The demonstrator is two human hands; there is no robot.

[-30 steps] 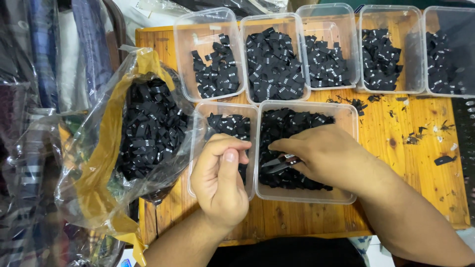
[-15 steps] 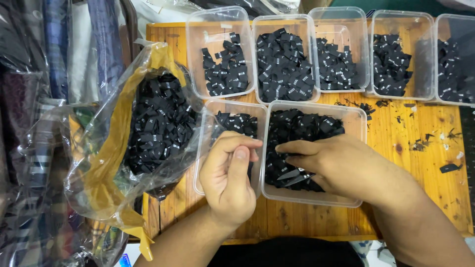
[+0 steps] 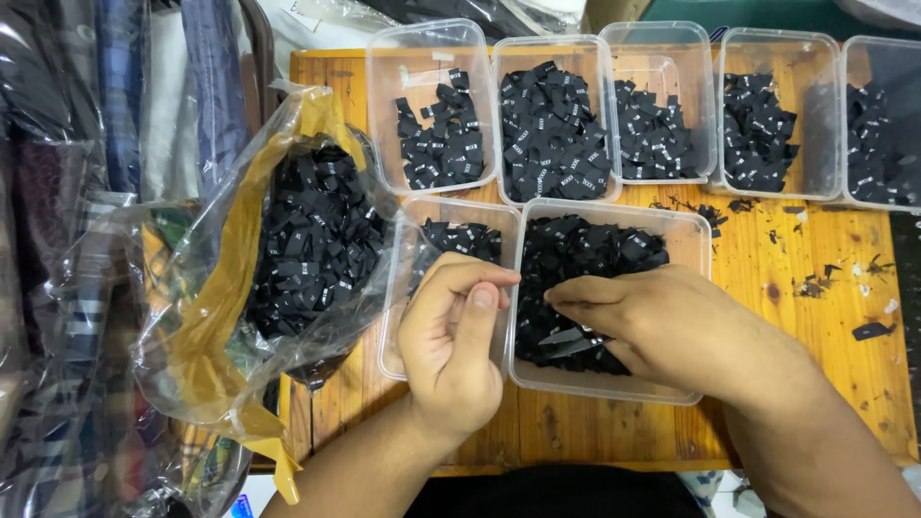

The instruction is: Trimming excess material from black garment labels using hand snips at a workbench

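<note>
A person's left hand [image 3: 453,341] curls at the six o'clock edge of a wooden table [image 3: 825,288], thumb and fingers pinched together, though what they pinch cannot be told; the right hand [image 3: 662,326] lies over a clear tub of black fabric labels [image 3: 595,254], fingers closed around small scissors [image 3: 574,340]. A smaller tub [image 3: 422,240] sits just beside it at nine o'clock; a row of five label tubs [image 3: 662,105] lines twelve o'clock; an open plastic bag of labels [image 3: 307,249] slumps at nine o'clock.
</note>
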